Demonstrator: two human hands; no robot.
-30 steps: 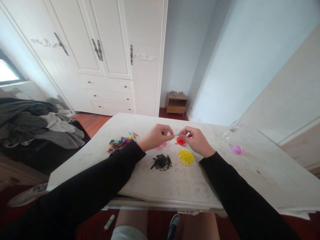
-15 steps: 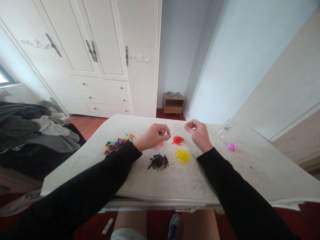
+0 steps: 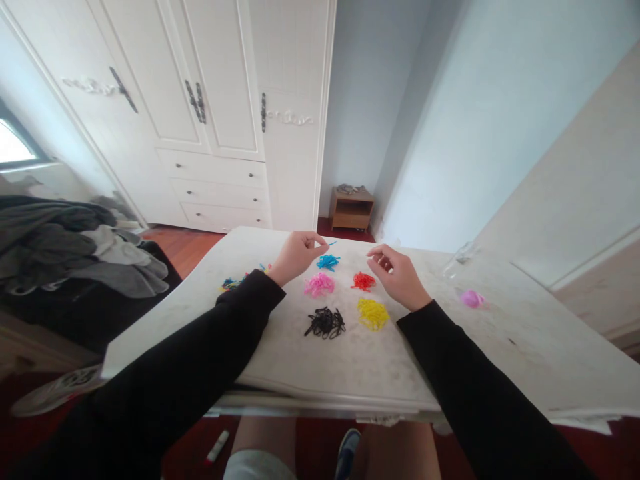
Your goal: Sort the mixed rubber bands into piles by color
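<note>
My left hand [image 3: 301,255] pinches a blue rubber band [image 3: 333,244] between thumb and fingertips, above a small pile of blue rubber bands [image 3: 329,262]. My right hand [image 3: 399,274] is held over the table with thumb and fingers slightly apart and nothing visible in them. Just left of it lies a pile of red rubber bands [image 3: 363,281]. Nearer to me are piles of yellow rubber bands [image 3: 373,314] and black rubber bands [image 3: 325,323]. Pink rubber bands [image 3: 320,285] lie below the left hand. A mixed-colour pile [image 3: 234,284] is partly hidden by my left forearm.
The white table [image 3: 370,373] spans the space before me. On its right are a clear plastic container [image 3: 457,262] and a pink bundle [image 3: 472,299]. Clothes [image 3: 75,247] are heaped at the left. A white wardrobe [image 3: 293,167] and small wooden nightstand [image 3: 352,210] stand beyond.
The blue band was stretched between both hands; the right hand has let go and it hangs on with the left only. My left hand has shifted away and leftward, uncovering the blue and pink piles.
</note>
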